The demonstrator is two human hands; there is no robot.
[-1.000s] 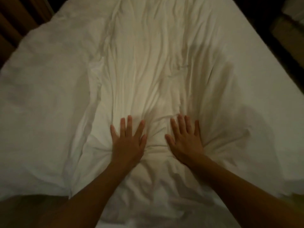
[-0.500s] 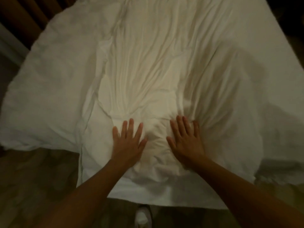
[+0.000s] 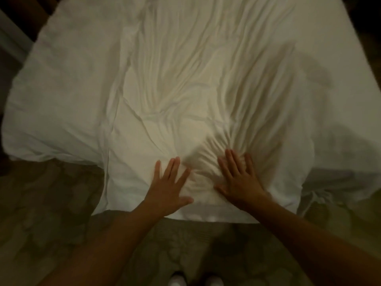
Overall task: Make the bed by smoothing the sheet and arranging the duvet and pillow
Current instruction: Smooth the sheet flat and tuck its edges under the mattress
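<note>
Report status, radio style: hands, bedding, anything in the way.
Left hand and right hand both flat, fingers spread, pressing the white bedding near its front edge. Bedding creased, folds fanning from right hand. Nothing seen blocking.

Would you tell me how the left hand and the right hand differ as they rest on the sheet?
The left hand splays its fingers wide; the right hand keeps its closer together. The sheet fans into tight creases ahead of the right hand but lies smoother around the left hand. Both press flat, palms down.
</note>
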